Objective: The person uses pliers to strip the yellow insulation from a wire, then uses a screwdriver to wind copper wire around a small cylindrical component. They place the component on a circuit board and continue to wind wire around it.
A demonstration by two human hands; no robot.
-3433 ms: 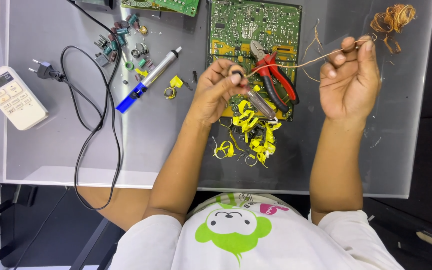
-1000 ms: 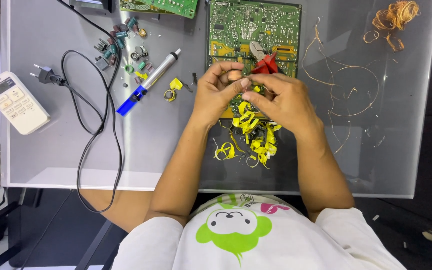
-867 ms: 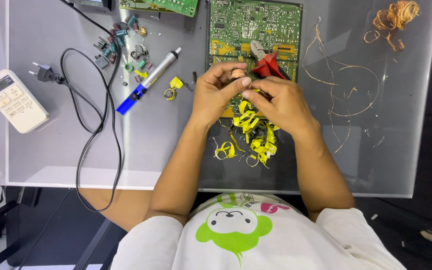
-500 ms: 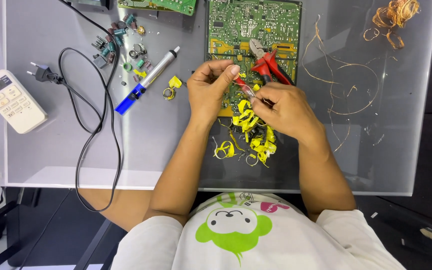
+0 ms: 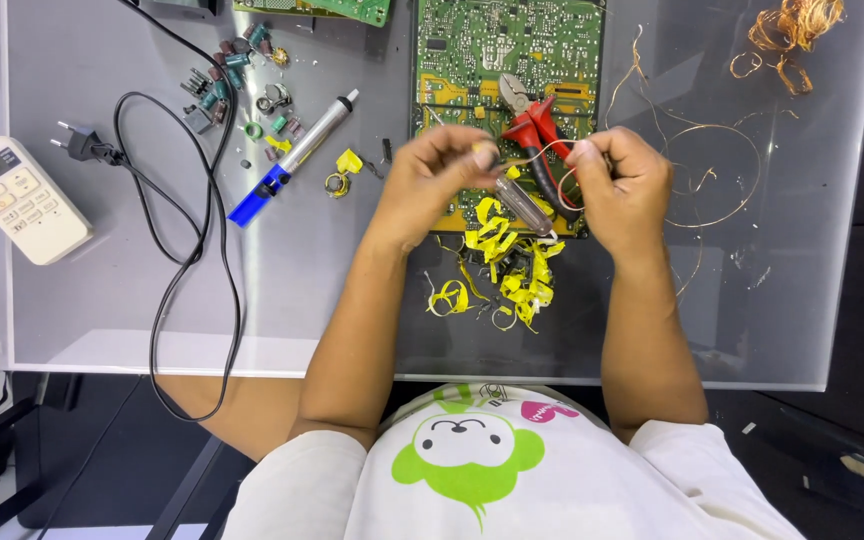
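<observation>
Small coil component (image 5: 484, 157) pinched in left hand (image 5: 437, 180) fingers, above green circuit board (image 5: 507, 60). Thin copper wire (image 5: 542, 158) gripped by right hand (image 5: 620, 185), at 3 o'clock. Wire best kept taut, unwound evenly; red-handled cutters (image 5: 537, 135) avoided.

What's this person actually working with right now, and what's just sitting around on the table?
In use:
- left hand pinching a small part
- right hand pulling the copper wire

Lying about:
- red cutters on the green circuit board
- yellow tape scraps
- blue-handled desoldering pump
- white remote
- black cord
- loose components
- tangle of copper wire
</observation>
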